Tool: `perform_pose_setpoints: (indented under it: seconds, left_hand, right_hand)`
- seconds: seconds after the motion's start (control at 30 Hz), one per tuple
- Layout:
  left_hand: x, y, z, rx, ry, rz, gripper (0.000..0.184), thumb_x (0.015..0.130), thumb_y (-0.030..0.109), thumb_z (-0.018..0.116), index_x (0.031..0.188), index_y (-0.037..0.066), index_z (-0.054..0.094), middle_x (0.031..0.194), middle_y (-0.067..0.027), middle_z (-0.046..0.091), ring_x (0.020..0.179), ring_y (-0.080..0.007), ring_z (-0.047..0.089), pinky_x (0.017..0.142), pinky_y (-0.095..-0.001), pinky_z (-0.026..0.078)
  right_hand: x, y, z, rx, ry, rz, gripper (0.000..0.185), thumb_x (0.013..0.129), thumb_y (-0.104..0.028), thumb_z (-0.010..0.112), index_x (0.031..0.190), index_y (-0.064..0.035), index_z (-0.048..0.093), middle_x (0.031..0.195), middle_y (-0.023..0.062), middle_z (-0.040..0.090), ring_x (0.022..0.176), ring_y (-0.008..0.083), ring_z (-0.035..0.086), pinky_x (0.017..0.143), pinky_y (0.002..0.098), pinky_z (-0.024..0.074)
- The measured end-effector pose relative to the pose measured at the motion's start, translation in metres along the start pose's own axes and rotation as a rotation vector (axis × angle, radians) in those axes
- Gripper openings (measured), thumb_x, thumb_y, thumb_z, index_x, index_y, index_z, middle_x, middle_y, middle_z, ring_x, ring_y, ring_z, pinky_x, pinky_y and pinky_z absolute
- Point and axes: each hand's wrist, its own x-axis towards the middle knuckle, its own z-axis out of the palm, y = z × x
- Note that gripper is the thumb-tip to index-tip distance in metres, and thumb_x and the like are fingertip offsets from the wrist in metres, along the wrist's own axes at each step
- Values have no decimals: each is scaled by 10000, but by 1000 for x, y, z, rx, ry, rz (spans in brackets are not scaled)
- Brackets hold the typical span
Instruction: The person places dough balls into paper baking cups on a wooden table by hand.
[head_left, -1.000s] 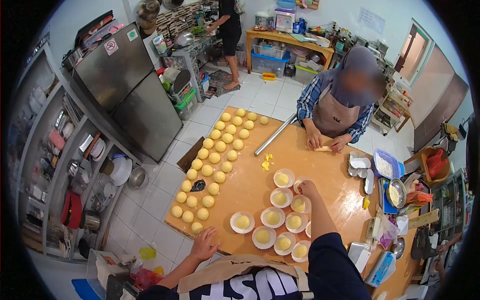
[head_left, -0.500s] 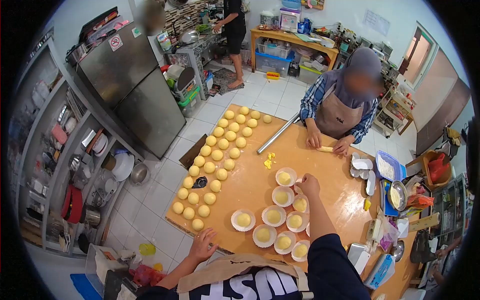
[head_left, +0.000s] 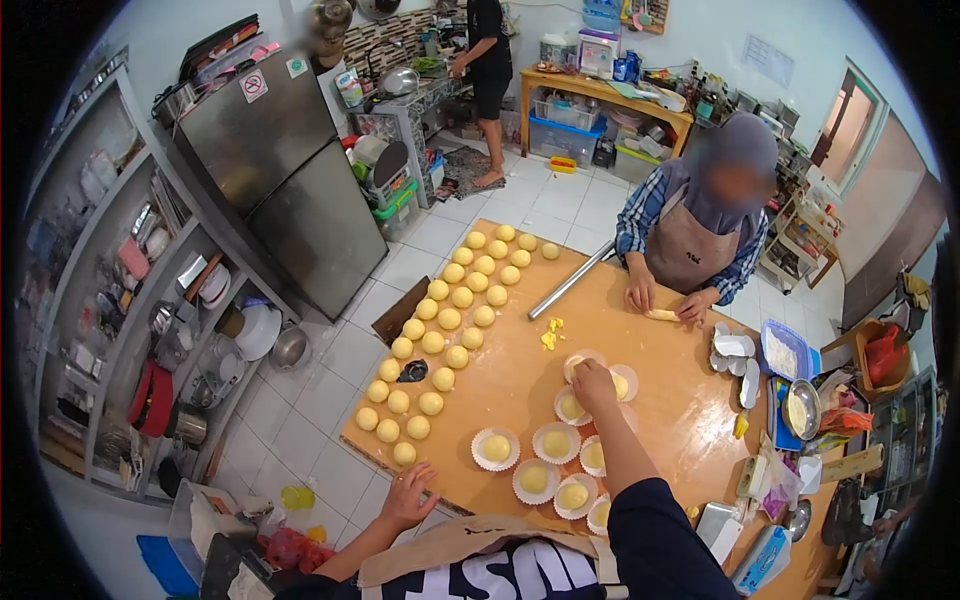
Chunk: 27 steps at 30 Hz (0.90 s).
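Observation:
My left hand [head_left: 408, 496] rests at the near left edge of the wooden table [head_left: 660, 400], fingers spread and holding nothing. My right hand [head_left: 592, 386] reaches over the group of paper cups, its fingers bent down at a cup [head_left: 579, 362] near the back of the group; the fingertips are hidden. Each visible cup nearby, such as the one on the left [head_left: 495, 449], holds a pale yellow dough ball. Several rows of round dough balls [head_left: 449, 318] lie along the table's left side. Small yellow scraps [head_left: 551, 334] are just behind the cups.
Across the table a person [head_left: 693, 235] handles a dough strip [head_left: 661, 315]. A metal rolling pin [head_left: 572, 280] lies near them. On the right are a blue basket [head_left: 785, 350], a metal bowl [head_left: 801, 409] and foil trays [head_left: 735, 348]. Another person [head_left: 489, 85] stands at the back counter.
My right hand has moved a little left across the cups, to one at the back. The view has shifted, so the table sits slightly lower and further right. My left hand stays at the edge.

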Motion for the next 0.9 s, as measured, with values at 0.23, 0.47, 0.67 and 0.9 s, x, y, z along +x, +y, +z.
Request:
perform_pose_setpoints:
  seconds: [0.23, 0.47, 0.67, 0.9]
  left_hand:
    - [-6, -2, 10, 27, -17, 8, 510, 805, 277, 675, 1260, 101, 525, 1341, -123, 456, 1212, -312, 460, 1006, -454, 360]
    - [-2, 1, 7, -9, -76, -9, 513, 806, 285, 668, 1264, 106, 521, 1351, -114, 449, 1223, -307, 449, 1011, -459, 354]
    - [0, 0, 11, 19, -31, 71, 523, 807, 286, 663, 1273, 103, 515, 1348, -112, 452, 1229, -304, 444, 1008, -454, 358]
    - [0, 6, 0, -4, 9, 150, 522, 799, 270, 673, 1268, 107, 514, 1331, -112, 461, 1220, -301, 453, 991, -450, 367]
  right_hand:
    - [-10, 2, -2, -42, -115, 58, 231, 816, -211, 638, 987, -56, 623, 1059, 146, 581, 997, 317, 571, 829, 440, 486]
    - [-21, -6, -13, -77, -10, 48, 279, 827, -269, 641, 1012, -61, 654, 1154, 147, 579, 1046, 323, 566, 877, 439, 469]
    - [-47, -63, -32, 109, 104, -67, 386, 837, -286, 629, 1148, -61, 591, 1240, 173, 537, 1140, 337, 515, 961, 449, 422]
    - [-124, -140, 25, -82, -387, -546, 562, 920, -476, 493, 1299, -60, 494, 1353, 168, 457, 1262, 326, 418, 1074, 436, 332]
